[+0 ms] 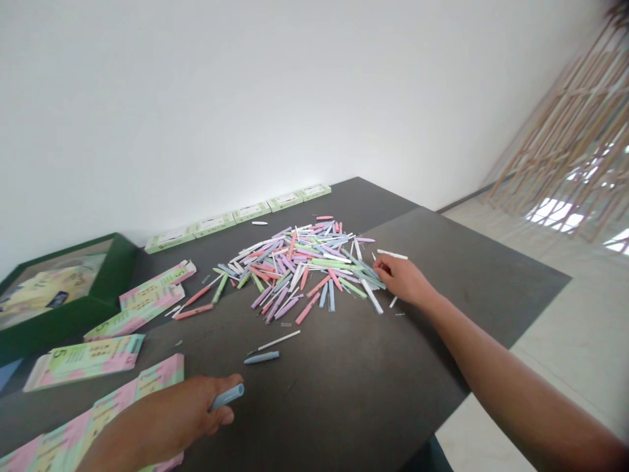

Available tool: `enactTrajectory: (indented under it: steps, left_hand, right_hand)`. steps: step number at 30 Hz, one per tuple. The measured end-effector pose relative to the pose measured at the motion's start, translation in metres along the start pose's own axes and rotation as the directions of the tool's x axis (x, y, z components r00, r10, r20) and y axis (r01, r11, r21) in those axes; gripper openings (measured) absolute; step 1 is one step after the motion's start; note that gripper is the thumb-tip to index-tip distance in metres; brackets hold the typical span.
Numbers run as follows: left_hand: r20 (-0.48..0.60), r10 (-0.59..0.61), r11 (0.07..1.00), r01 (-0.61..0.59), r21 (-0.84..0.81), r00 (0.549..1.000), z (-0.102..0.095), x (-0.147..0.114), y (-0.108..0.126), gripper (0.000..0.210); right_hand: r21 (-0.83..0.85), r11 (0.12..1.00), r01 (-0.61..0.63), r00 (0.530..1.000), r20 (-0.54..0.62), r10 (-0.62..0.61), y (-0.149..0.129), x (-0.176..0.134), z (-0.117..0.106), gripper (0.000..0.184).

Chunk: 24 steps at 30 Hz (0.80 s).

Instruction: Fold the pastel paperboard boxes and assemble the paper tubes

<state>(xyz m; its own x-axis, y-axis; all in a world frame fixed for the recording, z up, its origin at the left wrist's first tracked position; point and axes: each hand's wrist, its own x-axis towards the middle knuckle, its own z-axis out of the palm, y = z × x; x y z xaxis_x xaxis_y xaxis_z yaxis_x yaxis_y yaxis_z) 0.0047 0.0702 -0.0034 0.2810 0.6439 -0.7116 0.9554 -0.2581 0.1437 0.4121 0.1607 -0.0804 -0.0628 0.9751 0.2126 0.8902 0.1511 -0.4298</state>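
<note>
My left hand point(196, 408), low in the view, is closed around a light blue pen barrel point(232, 396), whose open end points right. Just beyond it, on the dark table, lie a blue pen tip section point(262, 358) and a thin white pen refill point(275, 341). My right hand point(400, 278) reaches to the right edge of a large heap of pastel pen parts point(299, 269) in pink, purple, green, blue and white. Its fingers are pinched together, and what they hold, if anything, is hidden. A white refill point(393, 254) lies right behind that hand.
Pink-and-green printed packets point(88, 359) lie along the left side. A dark green box point(111, 275) with packaging inside stands at the far left. Several flat green boxes point(213, 224) line the wall. The table point(344, 387) ends at the right, above a pale floor.
</note>
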Motion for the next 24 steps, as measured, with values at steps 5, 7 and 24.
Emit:
enactTrajectory:
  steps: [5, 7, 24]
  left_hand:
    - [0.017, -0.014, 0.999, 0.015, -0.038, 1.0, -0.002, -0.006, 0.008, 0.054]
    - [0.025, -0.019, 0.998, 0.02, -0.06, 1.0, -0.002, -0.007, 0.007, 0.054]
    - [-0.019, -0.025, 0.998, 0.024, -0.054, 1.0, 0.002, -0.004, 0.001, 0.051]
  right_hand:
    - [0.0, 0.993, 0.117, 0.991, 0.068, -0.116, -0.027, -0.009, 0.022, 0.014]
    - [-0.001, 0.988, 0.154, 0.986, 0.062, -0.154, -0.029, -0.01, 0.026, 0.014]
    - [-0.33, 0.919, 0.217, 0.939, 0.329, -0.103, -0.069, 0.01, 0.033, 0.023]
